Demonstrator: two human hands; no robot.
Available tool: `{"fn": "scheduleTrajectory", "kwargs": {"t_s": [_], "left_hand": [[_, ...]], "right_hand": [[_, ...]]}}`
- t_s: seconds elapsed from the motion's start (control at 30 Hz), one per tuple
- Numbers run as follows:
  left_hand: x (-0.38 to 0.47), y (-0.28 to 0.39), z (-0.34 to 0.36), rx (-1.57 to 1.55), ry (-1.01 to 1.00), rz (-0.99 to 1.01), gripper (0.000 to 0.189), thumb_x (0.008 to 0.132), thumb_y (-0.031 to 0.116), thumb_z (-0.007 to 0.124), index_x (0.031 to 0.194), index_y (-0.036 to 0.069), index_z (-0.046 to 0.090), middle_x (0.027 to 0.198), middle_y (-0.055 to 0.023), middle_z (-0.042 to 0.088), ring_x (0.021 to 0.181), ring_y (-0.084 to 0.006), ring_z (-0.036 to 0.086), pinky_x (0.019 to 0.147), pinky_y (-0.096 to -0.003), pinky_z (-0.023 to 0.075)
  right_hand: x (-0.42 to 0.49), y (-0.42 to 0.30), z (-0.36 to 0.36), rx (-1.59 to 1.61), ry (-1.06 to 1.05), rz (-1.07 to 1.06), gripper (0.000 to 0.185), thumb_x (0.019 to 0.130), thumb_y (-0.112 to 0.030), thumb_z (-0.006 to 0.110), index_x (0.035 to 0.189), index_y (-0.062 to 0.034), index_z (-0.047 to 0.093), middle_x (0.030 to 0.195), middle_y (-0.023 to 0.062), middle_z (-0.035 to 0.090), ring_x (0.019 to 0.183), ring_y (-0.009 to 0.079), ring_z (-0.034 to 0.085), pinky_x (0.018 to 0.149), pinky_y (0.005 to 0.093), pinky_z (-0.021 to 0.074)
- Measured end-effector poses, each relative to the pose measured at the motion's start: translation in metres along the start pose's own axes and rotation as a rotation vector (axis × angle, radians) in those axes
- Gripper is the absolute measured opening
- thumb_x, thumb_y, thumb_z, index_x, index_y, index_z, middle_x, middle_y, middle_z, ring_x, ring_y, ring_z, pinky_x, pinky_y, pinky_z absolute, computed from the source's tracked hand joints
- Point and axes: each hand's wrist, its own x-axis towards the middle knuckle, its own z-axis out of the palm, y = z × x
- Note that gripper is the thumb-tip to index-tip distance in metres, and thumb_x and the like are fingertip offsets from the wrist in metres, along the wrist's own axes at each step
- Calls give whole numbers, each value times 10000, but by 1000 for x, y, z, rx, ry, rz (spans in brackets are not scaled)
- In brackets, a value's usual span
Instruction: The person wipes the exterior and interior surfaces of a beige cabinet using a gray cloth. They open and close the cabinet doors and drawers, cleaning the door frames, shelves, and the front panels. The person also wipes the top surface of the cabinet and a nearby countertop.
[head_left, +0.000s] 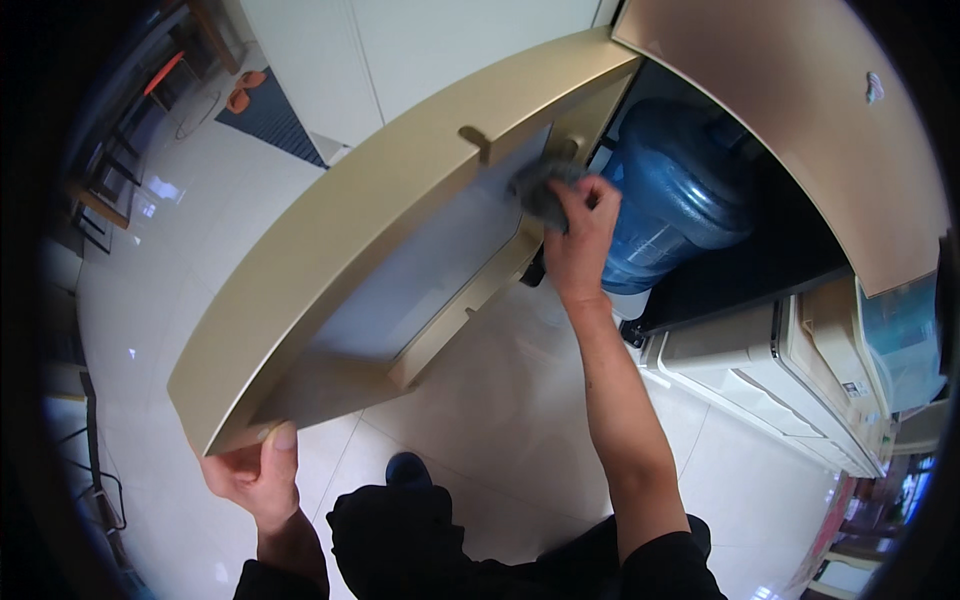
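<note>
A gold-coloured, curved door (420, 165) of a water dispenser stands swung out before me. My left hand (259, 476) grips its free lower edge, thumb on the inner side and fingers underneath. Near the hinge side, my right hand (589, 232) holds a dark grey cloth (544, 195) at the door's inner panel (435, 270). The cloth is slightly blurred, and whether it presses on the panel is hard to tell. Inside the black compartment, just right of the cloth, a blue water bottle (675, 195) stands upside of a white base; its far side is in shadow.
The dispenser's brownish top panel (765, 82) curves over the compartment. White drawers (720, 360) stand on the right, with a clear bluish container (904, 345) above. A white cabinet (420, 52) rises behind the door. Orange slippers (244, 90) lie on a dark mat (274, 116) at upper left.
</note>
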Motion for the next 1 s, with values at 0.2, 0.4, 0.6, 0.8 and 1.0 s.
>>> {"fn": "scheduleTrajectory", "kwargs": {"t_s": [0.2, 0.4, 0.6, 0.8, 1.0], "left_hand": [[2, 2, -1, 22, -14, 46, 593, 859, 42, 749, 1370, -49, 463, 1251, -139, 579, 1078, -197, 581, 937, -312, 465], [7, 4, 3, -3, -25, 53, 584, 853, 27, 748, 1359, -58, 467, 1233, -151, 582, 1061, -205, 585, 924, -313, 470], [11, 9, 10, 14, 16, 40, 557, 860, 18, 740, 1348, -55, 481, 1213, -136, 590, 1054, -188, 582, 911, -295, 468], [10, 14, 12, 0, 27, 22, 564, 856, 20, 747, 1350, -51, 484, 1224, -125, 593, 1061, -180, 583, 930, -299, 462], [2, 15, 8, 43, 19, 12, 584, 867, 20, 734, 1381, -52, 466, 1268, -135, 582, 1111, -197, 578, 972, -315, 448]], "right_hand": [[-100, 18, 45, -86, -405, 272, 493, 725, 31, 681, 1208, -68, 670, 1150, 166, 516, 1120, 377, 523, 948, 423, 477], [-131, -29, 53, -104, -582, 247, 450, 724, -84, 753, 1160, -93, 640, 1131, 141, 527, 1040, 361, 592, 824, 435, 552], [-178, -119, 38, 187, -739, 176, 404, 761, -70, 718, 1160, -77, 654, 1147, 153, 537, 1014, 351, 601, 833, 438, 539], [-195, -141, 36, 556, -812, 535, 411, 791, -84, 682, 1199, -42, 659, 1132, 142, 564, 977, 300, 622, 825, 393, 531], [-215, -50, 21, 703, -1118, 955, 408, 749, -190, 673, 1113, -7, 686, 1009, 174, 668, 902, 273, 656, 798, 379, 532]]}}
